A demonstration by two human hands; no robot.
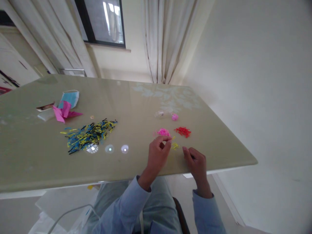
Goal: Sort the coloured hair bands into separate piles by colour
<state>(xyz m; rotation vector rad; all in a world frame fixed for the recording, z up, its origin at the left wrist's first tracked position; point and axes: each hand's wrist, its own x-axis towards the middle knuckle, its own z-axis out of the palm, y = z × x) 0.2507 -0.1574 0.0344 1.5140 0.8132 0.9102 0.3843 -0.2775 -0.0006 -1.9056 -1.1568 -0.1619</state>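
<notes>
My left hand point(158, 153) is over the table, thumb and forefinger pinched together just in front of a small pile of pink band-like pieces point(163, 132). What the pinch holds, if anything, is too small to make out. My right hand point(197, 163) is curled closed near the table's front edge, thumb against the forefinger; its contents are hidden. Between the hands lie a few yellow strands point(175, 146). Beyond the right hand sits a pile of red pieces point(183, 131). Farther back, a pink clump point(174, 117) lies beside a clear plastic container point(162, 113).
A large loose pile of blue, yellow and black pieces point(90, 135) spreads on the table point(136, 169) to the left. Behind it are a pink folded paper shape point(65, 111), a blue face mask point(71, 97) and a small tan ring point(92, 117). A white wall point(255, 97) stands at right.
</notes>
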